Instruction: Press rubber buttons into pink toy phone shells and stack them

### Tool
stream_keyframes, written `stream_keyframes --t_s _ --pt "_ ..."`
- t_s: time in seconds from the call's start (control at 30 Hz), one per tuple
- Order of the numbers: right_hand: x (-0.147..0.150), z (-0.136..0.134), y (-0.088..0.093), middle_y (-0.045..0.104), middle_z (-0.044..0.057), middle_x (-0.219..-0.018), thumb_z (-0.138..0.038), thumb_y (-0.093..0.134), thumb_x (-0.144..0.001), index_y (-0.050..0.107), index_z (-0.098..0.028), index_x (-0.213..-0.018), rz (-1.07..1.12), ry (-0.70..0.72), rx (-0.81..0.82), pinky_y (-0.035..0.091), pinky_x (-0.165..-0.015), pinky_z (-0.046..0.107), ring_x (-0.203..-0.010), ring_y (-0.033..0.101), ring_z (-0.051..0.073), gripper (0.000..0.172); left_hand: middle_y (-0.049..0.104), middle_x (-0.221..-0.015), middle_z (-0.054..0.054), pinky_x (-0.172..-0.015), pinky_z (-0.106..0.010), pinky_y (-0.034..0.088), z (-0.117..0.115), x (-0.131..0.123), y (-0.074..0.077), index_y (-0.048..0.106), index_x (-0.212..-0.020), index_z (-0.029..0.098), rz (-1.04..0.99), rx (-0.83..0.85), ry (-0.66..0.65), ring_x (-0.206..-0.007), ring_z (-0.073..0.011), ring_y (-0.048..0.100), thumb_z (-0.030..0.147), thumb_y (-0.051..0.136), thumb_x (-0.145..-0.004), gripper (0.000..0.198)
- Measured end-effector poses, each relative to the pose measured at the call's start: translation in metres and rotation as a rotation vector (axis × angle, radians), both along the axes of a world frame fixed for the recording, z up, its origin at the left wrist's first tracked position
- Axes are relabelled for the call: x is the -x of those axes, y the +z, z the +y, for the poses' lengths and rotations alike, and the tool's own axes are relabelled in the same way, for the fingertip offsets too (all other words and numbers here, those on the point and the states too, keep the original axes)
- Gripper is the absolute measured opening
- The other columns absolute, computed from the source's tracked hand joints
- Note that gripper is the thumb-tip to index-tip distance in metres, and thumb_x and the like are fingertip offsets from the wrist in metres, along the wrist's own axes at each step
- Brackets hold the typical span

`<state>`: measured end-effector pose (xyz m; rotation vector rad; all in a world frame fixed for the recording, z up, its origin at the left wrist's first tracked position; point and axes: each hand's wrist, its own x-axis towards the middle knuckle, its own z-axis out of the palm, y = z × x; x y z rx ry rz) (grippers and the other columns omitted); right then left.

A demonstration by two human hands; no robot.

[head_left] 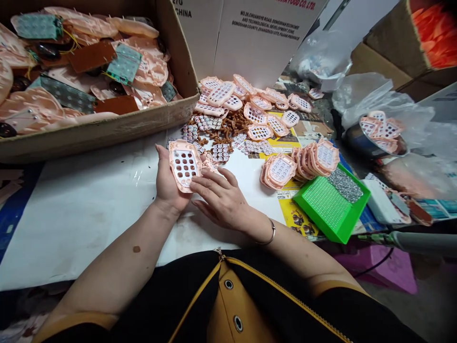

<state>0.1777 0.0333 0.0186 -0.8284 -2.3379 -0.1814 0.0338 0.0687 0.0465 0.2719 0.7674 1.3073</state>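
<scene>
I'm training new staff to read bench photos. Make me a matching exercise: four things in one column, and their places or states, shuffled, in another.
Things:
1. Brown pieces
2. Green tray
3. Large cardboard box
4. Pink casing with holes, nearest the person

Places or states:
A. Rests in the left hand, with the right hand at its edge
B. At upper left, filled with parts, green boards among them
C. In a loose heap beyond the hands
D. On the right, holding small silvery pieces

Pairs: 1-C, 2-D, 3-B, 4-A
</scene>
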Motion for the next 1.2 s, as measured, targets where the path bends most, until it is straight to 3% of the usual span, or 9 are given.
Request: stream_keyframes --t_s 0.17,0.3,0.4,0.53,0.63,0.77,1.03,1.13,1.2 --pt "0.002 -0.002 -0.009 0.069 0.013 -0.130 -0.037 0.055 -0.098 0.062 -0.015 -0.130 -0.014 0.048 0.015 0.038 -0.115 0.043 -0.130 0.057 0.024 0.039 0.068 -0.085 -0.012 -0.086 -0.040 0.057 -0.001 -0.001 0.002 0.066 -0.093 0.013 -0.008 -0.016 0.011 -0.107 -0.0305 0.068 0.069 0.013 -0.099 0.077" --pt "0.000 0.011 0.001 0.072 0.011 -0.123 -0.043 0.050 -0.101 0.065 -0.017 -0.125 0.005 0.161 0.139 0.045 -0.108 0.044 -0.120 0.062 0.023 0.039 0.068 -0.079 -0.010 -0.078 -0.035 0.059 -0.002 -0.002 0.002 0.065 -0.094 0.015 -0.047 0.006 0.018 -0.092 -0.0253 0.071 0.067 0.015 -0.100 0.073" --pt "-0.012 0.044 0.023 0.073 0.012 -0.117 -0.044 0.049 -0.102 0.064 -0.017 -0.126 0.038 0.112 0.215 0.049 -0.098 0.041 -0.115 0.063 0.023 0.040 0.069 -0.078 -0.008 -0.068 -0.032 0.059 0.000 0.001 0.002 0.065 -0.096 0.016 -0.093 -0.009 0.053 -0.074 -0.0203 0.070 0.067 0.018 -0.100 0.069" --pt "-0.027 0.113 0.047 0.072 0.014 -0.106 -0.036 0.051 -0.100 0.070 -0.015 -0.116 -0.193 -0.213 0.285 0.047 -0.089 0.043 -0.099 0.064 0.027 0.033 0.072 -0.082 -0.012 -0.065 -0.037 0.062 0.002 0.008 0.002 0.067 -0.103 0.014 0.014 0.050 0.042 -0.071 -0.0242 0.072 0.071 0.018 -0.097 0.075" --pt "-0.023 0.159 0.042 0.072 0.017 -0.106 -0.022 0.056 -0.092 0.072 -0.013 -0.109 -0.396 -0.381 0.308 0.046 -0.088 0.045 -0.100 0.062 0.031 0.025 0.072 -0.083 -0.012 -0.069 -0.038 0.064 0.003 0.010 0.002 0.067 -0.104 0.014 0.053 0.057 0.050 -0.076 -0.0252 0.073 0.073 0.016 -0.096 0.078" --pt "-0.003 0.192 0.021 0.065 0.018 -0.131 -0.005 0.050 -0.086 0.062 -0.012 -0.129 -0.483 -0.287 0.252 0.043 -0.095 0.046 -0.115 0.058 0.032 0.046 0.071 -0.081 -0.012 -0.066 -0.035 0.064 0.005 0.012 0.001 0.068 -0.102 0.015 0.025 0.062 0.071 -0.078 -0.0250 0.074 0.074 0.016 -0.096 0.079" --pt "-0.009 0.182 0.013 0.072 0.017 -0.097 -0.007 0.039 -0.095 0.068 -0.010 -0.103 -0.598 -0.302 0.169 0.042 -0.091 0.045 -0.096 0.063 0.029 0.031 0.071 -0.081 -0.011 -0.059 -0.035 0.063 0.005 0.013 -0.002 0.066 -0.107 0.014 0.003 0.053 0.044 -0.067 -0.0223 0.073 0.076 0.024 -0.094 0.075" --pt "-0.021 0.171 0.014 0.072 0.017 -0.101 -0.008 0.038 -0.096 0.068 -0.011 -0.110 -0.419 -0.352 0.148 0.044 -0.091 0.045 -0.096 0.063 0.028 0.033 0.072 -0.082 -0.011 -0.058 -0.033 0.063 0.004 0.012 -0.003 0.066 -0.106 0.013 0.025 0.056 0.042 -0.062 -0.0208 0.072 0.075 0.022 -0.095 0.077" --pt "-0.028 0.165 0.014 0.071 0.016 -0.107 -0.010 0.040 -0.096 0.068 -0.014 -0.113 -0.129 -0.386 0.212 0.047 -0.091 0.045 -0.100 0.064 0.027 0.033 0.073 -0.084 -0.012 -0.060 -0.034 0.063 0.005 0.012 -0.003 0.066 -0.110 0.014 0.034 0.057 0.054 -0.061 -0.0206 0.071 0.074 0.022 -0.096 0.075"
